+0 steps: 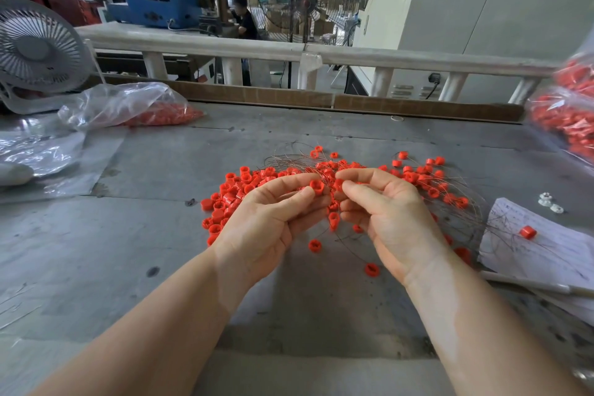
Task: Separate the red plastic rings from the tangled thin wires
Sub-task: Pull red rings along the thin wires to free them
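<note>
Plastic bag (pixel 128 104) upper left holding red rings, loose rings (pixel 225 199) centre tangled with thin wires (pixel 289 159), left hand (pixel 273 212) pinching one ring (pixel 317 186), right hand (pixel 385 212) fingers pinching wire

Just beyond and beside my left hand (pixel 266 219) and right hand (pixel 385 215), red rings (pixel 225 199) and thin wires (pixel 289 159) crowd the table (pixel 144 251). Nearer me than both hands, the table lies bare. Papers (pixel 540 247) block right of my right hand; plastic bags (pixel 122 106) lie far left.
</note>
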A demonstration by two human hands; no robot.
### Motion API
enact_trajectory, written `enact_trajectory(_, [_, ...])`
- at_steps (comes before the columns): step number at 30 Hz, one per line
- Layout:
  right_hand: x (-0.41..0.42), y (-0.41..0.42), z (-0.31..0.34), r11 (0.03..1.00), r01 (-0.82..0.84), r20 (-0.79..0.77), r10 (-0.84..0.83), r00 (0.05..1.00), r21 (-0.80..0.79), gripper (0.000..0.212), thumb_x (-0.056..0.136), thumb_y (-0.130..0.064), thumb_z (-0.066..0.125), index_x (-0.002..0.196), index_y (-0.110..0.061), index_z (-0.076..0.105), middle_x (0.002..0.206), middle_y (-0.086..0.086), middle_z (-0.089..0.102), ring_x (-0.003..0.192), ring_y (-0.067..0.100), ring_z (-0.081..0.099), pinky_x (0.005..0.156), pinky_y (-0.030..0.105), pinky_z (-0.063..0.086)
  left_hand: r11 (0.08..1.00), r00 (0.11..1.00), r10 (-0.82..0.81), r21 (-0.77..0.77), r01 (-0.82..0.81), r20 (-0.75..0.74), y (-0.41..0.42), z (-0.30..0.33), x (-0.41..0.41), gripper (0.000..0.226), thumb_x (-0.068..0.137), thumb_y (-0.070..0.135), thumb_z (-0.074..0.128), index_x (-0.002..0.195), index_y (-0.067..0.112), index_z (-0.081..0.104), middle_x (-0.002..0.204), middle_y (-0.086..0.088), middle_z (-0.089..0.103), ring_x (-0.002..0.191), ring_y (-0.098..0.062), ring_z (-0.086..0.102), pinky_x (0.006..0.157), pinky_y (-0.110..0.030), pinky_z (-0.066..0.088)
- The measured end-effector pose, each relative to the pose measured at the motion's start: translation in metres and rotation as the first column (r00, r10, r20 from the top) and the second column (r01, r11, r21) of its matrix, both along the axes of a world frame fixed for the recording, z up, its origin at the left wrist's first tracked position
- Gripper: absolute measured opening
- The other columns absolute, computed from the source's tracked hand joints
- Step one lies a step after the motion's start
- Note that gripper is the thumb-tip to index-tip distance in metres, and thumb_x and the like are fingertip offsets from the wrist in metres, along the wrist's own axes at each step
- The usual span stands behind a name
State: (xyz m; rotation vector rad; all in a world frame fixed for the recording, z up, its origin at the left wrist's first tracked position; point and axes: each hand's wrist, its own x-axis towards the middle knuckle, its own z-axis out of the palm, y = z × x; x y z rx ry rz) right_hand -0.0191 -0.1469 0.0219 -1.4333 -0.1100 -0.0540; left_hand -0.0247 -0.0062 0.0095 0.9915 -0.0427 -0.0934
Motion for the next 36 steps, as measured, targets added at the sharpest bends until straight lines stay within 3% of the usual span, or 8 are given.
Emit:
enact_trajectory(6, [0.0004, 0.0006, -0.0016, 1.0, -0.016, -0.016, 0.016, 1.0, 0.013, 0.015, 0.089, -0.003, 0.058, 0.084, -0.013, 0.068, 0.065, 0.001, 0.064, 0.056, 0.007, 0.057, 0.051, 0.019, 0.051, 1.0, 1.0, 0.001, -0.01, -0.001, -0.007, 0.0004, 0.0002, -0.0003, 0.026, 0.083, -0.004, 0.054, 0.075, 0.01, 0.074, 0.077, -0.009, 0.072, 0.07, -0.016, 0.071, 0.067, -0.025, 0.059])
enact_trajectory(10, [0.0004, 0.0006, -0.0033, 1.0, -0.023, 0.002, 0.023, 1.0, 0.018, 0.01, 0.087, -0.009, 0.062, 0.083, -0.012, 0.07, 0.064, 0.0, 0.067, 0.056, 0.006, 0.06, 0.054, 0.016, 0.05, 1.0, 1.0, -0.009, -0.014, 0.009, -0.009, -0.0003, 0.0004, -0.0003, 0.023, 0.084, -0.004, 0.053, 0.08, 0.008, 0.071, 0.078, -0.01, 0.072, 0.072, -0.016, 0.071, 0.066, -0.025, 0.059])
enact_trajectory(15, [0.0009, 0.0002, -0.0033, 0.998, -0.044, 0.007, 0.044, 0.999, 0.043, 0.016, 0.086, 0.002, 0.059, 0.087, -0.009, 0.07, 0.065, 0.0, 0.069, 0.058, 0.007, 0.063, 0.056, 0.016, 0.051, 0.999, 1.0, -0.02, -0.029, 0.02, 0.004, 0.0008, 0.001, -0.0009, 0.018, 0.086, -0.005, 0.05, 0.088, 0.004, 0.066, 0.076, -0.011, 0.073, 0.071, -0.016, 0.071, 0.064, -0.024, 0.058])
enact_trajectory(21, [0.0001, 0.0002, -0.0029, 0.998, -0.037, 0.012, 0.036, 0.999, 0.053, 0.017, 0.086, 0.003, 0.059, 0.084, -0.01, 0.069, 0.066, 0.002, 0.07, 0.057, 0.008, 0.063, 0.055, 0.016, 0.051, 1.0, 1.0, -0.018, -0.022, 0.018, 0.001, 0.0002, 0.0015, -0.0014, 0.022, 0.07, 0.005, 0.06, 0.092, 0.001, 0.063, 0.073, -0.009, 0.071, 0.067, -0.013, 0.07, 0.06, -0.02, 0.056])
enact_trajectory(26, [-0.001, 0.0013, -0.0024, 0.999, -0.021, 0.019, 0.021, 1.0, 0.032, 0.017, 0.085, -0.001, 0.061, 0.078, -0.015, 0.069, 0.064, -0.001, 0.069, 0.054, 0.005, 0.061, 0.047, 0.016, 0.048, 1.0, 1.0, -0.007, -0.009, 0.007, -0.004, -0.0003, 0.0009, -0.0011, 0.013, 0.077, 0.001, 0.058, 0.09, 0.002, 0.063, 0.072, -0.006, 0.071, 0.065, -0.012, 0.069, 0.06, -0.02, 0.056])
enact_trajectory(31, [0.0003, 0.0015, -0.0027, 0.993, -0.048, -0.034, 0.052, 0.998, 0.108, 0.014, 0.085, -0.003, 0.061, 0.079, -0.014, 0.067, 0.065, -0.001, 0.069, 0.054, 0.005, 0.06, 0.046, 0.016, 0.047, 1.0, 1.0, -0.008, -0.002, 0.008, -0.006, 0.0, 0.001, -0.0019, 0.012, 0.078, 0.001, 0.058, 0.089, 0.003, 0.064, 0.07, -0.006, 0.071, 0.065, -0.011, 0.069, 0.06, -0.019, 0.056])
enact_trajectory(36, [0.001, 0.0008, -0.0036, 0.991, -0.055, -0.048, 0.061, 0.997, 0.118, 0.012, 0.083, -0.005, 0.062, 0.078, -0.014, 0.067, 0.066, -0.001, 0.069, 0.055, 0.004, 0.061, 0.045, 0.015, 0.047, 1.0, 1.0, -0.009, -0.001, 0.009, -0.005, -0.0009, 0.002, -0.0015, 0.02, 0.069, 0.006, 0.061, 0.089, 0.003, 0.063, 0.071, -0.006, 0.07, 0.065, -0.011, 0.069, 0.062, -0.02, 0.057])
